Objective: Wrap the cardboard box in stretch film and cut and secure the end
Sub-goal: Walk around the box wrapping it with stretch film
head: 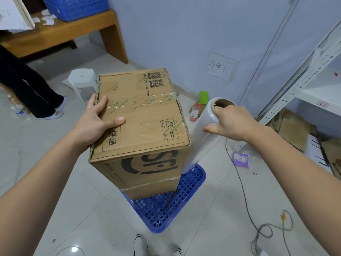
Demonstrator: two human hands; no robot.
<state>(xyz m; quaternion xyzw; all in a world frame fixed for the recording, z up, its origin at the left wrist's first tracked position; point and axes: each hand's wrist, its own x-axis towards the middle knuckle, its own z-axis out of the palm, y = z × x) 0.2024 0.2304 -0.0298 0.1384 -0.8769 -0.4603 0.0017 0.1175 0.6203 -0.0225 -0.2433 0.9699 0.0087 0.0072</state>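
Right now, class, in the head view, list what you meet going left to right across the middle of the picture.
Left hand → cardboard box → stretch film roll → right hand → white metal shelving.

Stretch film roll (201,133) lower end hidden behind cardboard box (140,126); right hand (230,124) fingertips inside core, unseen.

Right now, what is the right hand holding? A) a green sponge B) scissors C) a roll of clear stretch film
C: the right hand grips the roll of clear stretch film at its top end, fingers tucked into the cardboard core, beside the cardboard box.
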